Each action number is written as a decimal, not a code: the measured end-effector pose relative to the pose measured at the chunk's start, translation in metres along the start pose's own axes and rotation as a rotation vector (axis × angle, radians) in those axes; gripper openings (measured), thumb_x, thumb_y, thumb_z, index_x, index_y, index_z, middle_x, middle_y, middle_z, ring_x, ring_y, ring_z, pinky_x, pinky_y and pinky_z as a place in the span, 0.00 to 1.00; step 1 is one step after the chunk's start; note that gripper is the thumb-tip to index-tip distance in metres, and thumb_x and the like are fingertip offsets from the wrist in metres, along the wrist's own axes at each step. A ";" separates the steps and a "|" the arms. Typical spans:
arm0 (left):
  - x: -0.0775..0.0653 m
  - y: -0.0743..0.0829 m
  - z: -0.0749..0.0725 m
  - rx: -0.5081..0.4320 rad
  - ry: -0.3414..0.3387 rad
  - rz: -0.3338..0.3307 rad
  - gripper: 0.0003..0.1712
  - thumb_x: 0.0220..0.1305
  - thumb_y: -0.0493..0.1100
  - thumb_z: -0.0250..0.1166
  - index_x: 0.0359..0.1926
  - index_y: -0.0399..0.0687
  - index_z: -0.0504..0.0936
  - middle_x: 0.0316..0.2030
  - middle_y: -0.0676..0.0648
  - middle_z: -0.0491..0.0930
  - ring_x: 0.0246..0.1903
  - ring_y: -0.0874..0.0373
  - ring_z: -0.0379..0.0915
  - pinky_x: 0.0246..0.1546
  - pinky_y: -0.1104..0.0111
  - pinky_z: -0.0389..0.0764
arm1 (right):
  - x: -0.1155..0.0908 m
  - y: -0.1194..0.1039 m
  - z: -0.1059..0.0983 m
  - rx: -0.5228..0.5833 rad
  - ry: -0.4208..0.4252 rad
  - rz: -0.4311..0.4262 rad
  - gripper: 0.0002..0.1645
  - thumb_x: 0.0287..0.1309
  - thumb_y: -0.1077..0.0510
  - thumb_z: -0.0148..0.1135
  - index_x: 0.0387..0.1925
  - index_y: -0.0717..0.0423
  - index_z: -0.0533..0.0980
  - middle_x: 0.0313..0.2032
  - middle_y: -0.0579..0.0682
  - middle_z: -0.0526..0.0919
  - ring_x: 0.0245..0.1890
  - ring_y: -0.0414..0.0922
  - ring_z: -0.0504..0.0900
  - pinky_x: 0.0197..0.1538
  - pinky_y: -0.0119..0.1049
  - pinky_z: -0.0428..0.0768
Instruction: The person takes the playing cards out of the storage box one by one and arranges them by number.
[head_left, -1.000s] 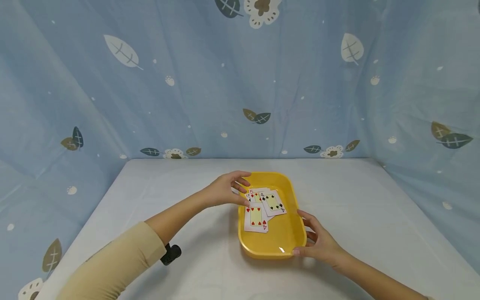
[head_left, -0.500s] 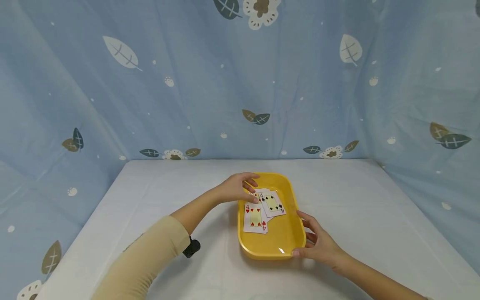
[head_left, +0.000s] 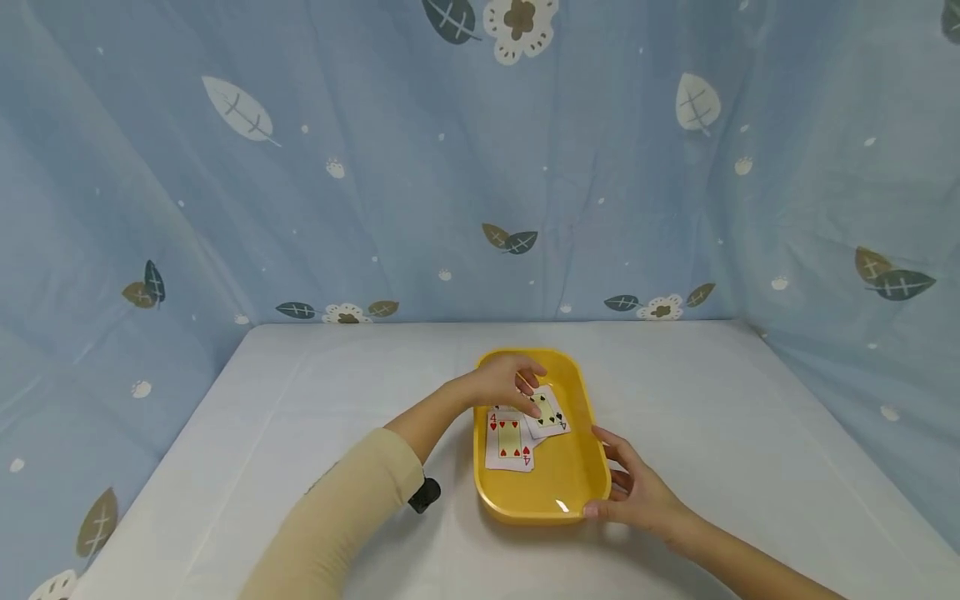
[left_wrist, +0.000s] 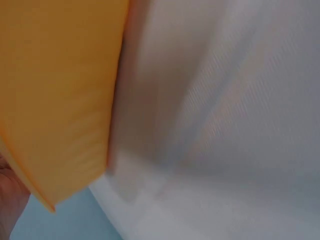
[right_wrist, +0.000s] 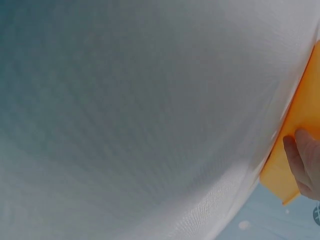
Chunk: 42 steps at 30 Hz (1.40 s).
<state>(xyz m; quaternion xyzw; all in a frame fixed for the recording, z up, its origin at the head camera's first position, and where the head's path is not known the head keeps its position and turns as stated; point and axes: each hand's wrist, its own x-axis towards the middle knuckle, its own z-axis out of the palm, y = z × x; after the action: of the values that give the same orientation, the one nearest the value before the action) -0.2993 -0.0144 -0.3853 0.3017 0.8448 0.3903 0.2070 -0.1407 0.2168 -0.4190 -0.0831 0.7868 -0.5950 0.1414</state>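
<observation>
A yellow plastic tray holds several playing cards. A four of hearts lies face up on the near left, and a four of spades sits to its right, partly covered by my left hand. That hand reaches over the tray's left rim, with thumb and fingers apart above the cards. At the tray's right side, my right hand holds the wall, thumb at the near corner. In the right wrist view its fingers lie along the tray's outer wall.
White cloth covers the table under the tray. A blue curtain with leaf and flower prints rises behind and at both sides. A small black device shows below my left sleeve.
My left hand has moved right, from the tray's left rim to over the four of spades, now hiding the five of diamonds. My right hand stays at the tray's right side.
</observation>
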 end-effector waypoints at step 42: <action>0.021 -0.007 0.023 0.204 0.053 -0.222 0.31 0.44 0.41 0.77 0.51 0.44 0.76 0.42 0.50 0.76 0.40 0.58 0.71 0.45 0.68 0.76 | -0.001 0.002 -0.001 0.021 -0.038 -0.034 0.59 0.47 0.62 0.73 0.72 0.56 0.44 0.64 0.70 0.54 0.61 0.64 0.67 0.55 0.34 0.76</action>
<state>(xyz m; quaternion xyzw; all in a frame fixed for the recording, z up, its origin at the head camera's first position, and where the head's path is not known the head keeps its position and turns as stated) -0.3035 0.0090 -0.4074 0.2155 0.9135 0.2848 0.1948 -0.1395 0.2184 -0.4209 -0.1064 0.7760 -0.6041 0.1471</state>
